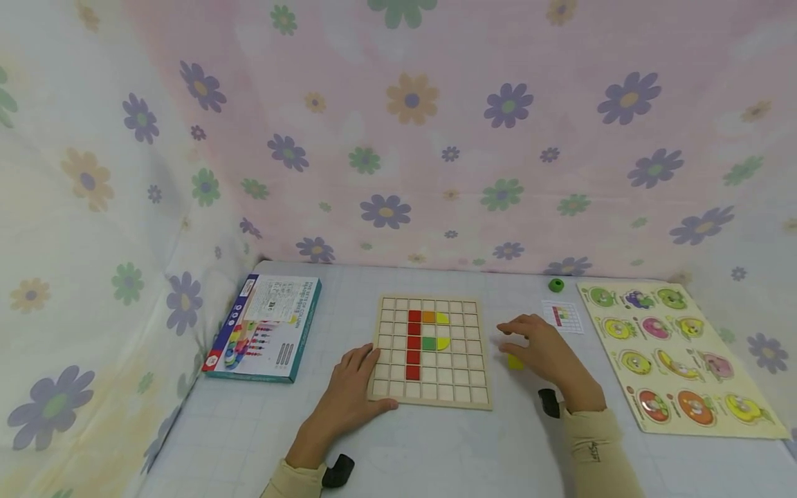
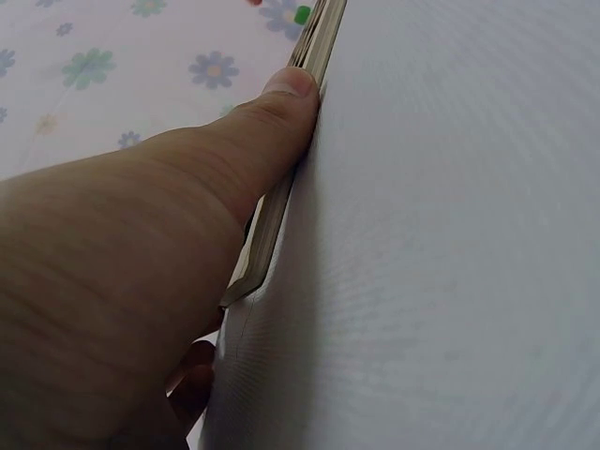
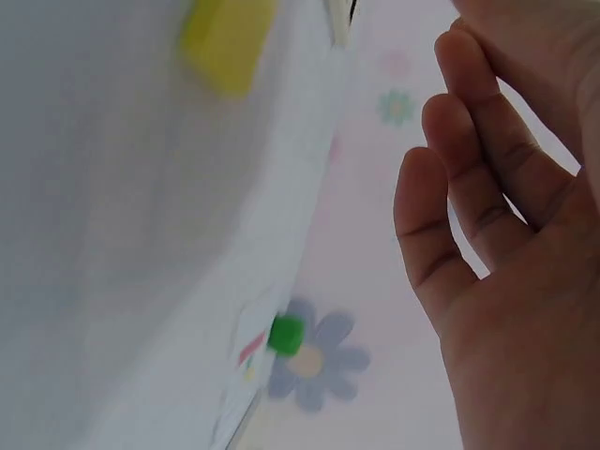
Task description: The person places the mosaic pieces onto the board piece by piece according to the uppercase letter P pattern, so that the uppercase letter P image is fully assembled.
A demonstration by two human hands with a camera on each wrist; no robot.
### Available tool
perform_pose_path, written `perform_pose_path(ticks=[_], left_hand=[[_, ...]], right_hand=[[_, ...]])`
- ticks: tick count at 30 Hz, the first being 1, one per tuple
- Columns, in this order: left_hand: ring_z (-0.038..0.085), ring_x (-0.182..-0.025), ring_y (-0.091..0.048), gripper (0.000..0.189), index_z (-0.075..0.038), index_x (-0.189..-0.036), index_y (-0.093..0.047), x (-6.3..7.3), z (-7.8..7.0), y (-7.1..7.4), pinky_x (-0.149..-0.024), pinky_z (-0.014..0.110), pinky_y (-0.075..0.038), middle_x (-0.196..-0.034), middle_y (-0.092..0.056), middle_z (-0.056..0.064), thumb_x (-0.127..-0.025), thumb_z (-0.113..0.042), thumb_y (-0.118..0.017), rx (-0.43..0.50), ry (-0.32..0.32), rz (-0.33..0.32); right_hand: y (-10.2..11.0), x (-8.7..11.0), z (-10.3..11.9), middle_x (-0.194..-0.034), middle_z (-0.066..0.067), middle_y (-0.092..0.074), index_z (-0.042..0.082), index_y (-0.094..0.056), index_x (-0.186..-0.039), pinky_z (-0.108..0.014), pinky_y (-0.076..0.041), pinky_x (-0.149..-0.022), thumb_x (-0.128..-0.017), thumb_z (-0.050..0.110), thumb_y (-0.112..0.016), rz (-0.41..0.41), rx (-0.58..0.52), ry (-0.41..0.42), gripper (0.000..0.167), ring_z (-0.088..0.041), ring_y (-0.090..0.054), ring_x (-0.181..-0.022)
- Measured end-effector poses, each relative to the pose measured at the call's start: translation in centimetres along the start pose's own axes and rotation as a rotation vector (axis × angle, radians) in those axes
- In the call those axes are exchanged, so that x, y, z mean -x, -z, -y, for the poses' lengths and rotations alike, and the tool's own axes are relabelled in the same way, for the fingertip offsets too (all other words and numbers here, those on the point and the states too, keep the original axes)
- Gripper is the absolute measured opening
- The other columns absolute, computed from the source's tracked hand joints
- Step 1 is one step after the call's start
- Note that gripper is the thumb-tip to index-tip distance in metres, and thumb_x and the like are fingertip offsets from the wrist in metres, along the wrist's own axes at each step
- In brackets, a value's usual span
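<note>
A square wooden grid board (image 1: 463, 360) lies flat in the middle of the table. Several red squares (image 1: 414, 344) form a column in it. An orange square (image 1: 429, 317), a green square (image 1: 429, 344) and two rounded yellow pieces (image 1: 443, 343) lie to their right. My left hand (image 1: 351, 387) rests at the board's near left corner, its thumb against the front edge in the left wrist view. To the right of the board, my right hand (image 1: 535, 346) hovers with bent fingers and nothing seen in them. Beneath it a loose yellow piece (image 1: 515, 362) lies on the table, partly hidden.
A small pattern card (image 1: 562, 316) and a green round piece (image 1: 556, 284) lie beyond my right hand. Far right is a fruit-picture puzzle board (image 1: 629, 408). A blue-edged box (image 1: 264, 328) lies on the left. Flowered cloth (image 1: 411, 166) hangs behind the table.
</note>
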State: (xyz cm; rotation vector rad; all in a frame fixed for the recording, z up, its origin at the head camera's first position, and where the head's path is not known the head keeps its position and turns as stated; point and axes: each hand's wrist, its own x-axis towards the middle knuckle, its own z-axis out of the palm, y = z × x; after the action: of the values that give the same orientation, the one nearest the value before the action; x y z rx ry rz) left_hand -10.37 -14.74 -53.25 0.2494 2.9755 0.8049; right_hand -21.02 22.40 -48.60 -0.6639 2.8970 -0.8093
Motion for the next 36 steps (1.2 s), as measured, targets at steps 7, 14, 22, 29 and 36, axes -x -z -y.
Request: perform_pose_path(ticks=[7, 14, 22, 29, 36], left_hand=[[0.034, -0.146, -0.034, 0.101, -0.011, -0.156, -0.040, 0.0, 0.0, 0.0, -0.116, 0.058, -0.034, -0.160, -0.038, 0.012, -0.077, -0.058, -0.083, 0.004, 0.006, -0.003], [0.034, -0.146, -0.034, 0.101, -0.011, -0.156, -0.040, 0.0, 0.0, 0.0, -0.115, 0.058, -0.034, -0.160, -0.038, 0.012, -0.077, -0.059, -0.082, 0.010, 0.000, -0.001], [0.035, -0.146, -0.035, 0.102, -0.010, -0.155, -0.041, 0.0, 0.0, 0.1, -0.114, 0.058, -0.035, -0.159, -0.039, 0.013, -0.076, -0.059, -0.083, -0.002, -0.002, 0.000], [0.035, -0.146, -0.035, 0.102, -0.010, -0.155, -0.041, -0.1, 0.0, 0.1, -0.115, 0.058, -0.035, -0.159, -0.039, 0.013, -0.076, -0.058, -0.083, 0.006, -0.004, -0.002], [0.035, -0.146, -0.035, 0.102, -0.010, -0.156, -0.040, 0.0, 0.2, 0.0, -0.114, 0.058, -0.035, -0.160, -0.039, 0.012, -0.077, -0.060, -0.082, -0.002, -0.003, -0.003]], right_hand=[[-0.1, 2.7, -3.4, -0.110, -0.002, -0.071, 0.011, -0.075, -0.122, -0.038, -0.055, -0.083, -0.086, 0.026, -0.083, -0.038, -0.018, -0.071, 0.040, -0.023, -0.065, -0.100], [-0.6, 4.0, -5.2, -0.107, 0.003, -0.071, 0.015, -0.077, -0.119, -0.027, -0.054, -0.080, -0.084, 0.032, -0.084, -0.072, -0.053, -0.107, 0.039, -0.008, -0.062, -0.092], [-1.7, 4.3, -5.4, -0.109, 0.005, -0.073, 0.018, -0.078, -0.118, -0.019, -0.051, -0.085, -0.082, 0.038, -0.085, -0.094, -0.102, -0.090, 0.042, 0.002, -0.062, -0.097], [-2.0, 4.3, -5.4, -0.107, 0.006, -0.072, 0.017, -0.078, -0.118, -0.020, -0.051, -0.086, -0.083, 0.035, -0.085, -0.087, -0.084, -0.100, 0.040, -0.001, -0.062, -0.096], [-1.9, 4.1, -5.0, -0.106, 0.007, -0.071, 0.018, -0.077, -0.119, -0.027, -0.052, -0.087, -0.085, 0.038, -0.083, -0.049, -0.087, -0.104, 0.040, -0.005, -0.061, -0.096]])
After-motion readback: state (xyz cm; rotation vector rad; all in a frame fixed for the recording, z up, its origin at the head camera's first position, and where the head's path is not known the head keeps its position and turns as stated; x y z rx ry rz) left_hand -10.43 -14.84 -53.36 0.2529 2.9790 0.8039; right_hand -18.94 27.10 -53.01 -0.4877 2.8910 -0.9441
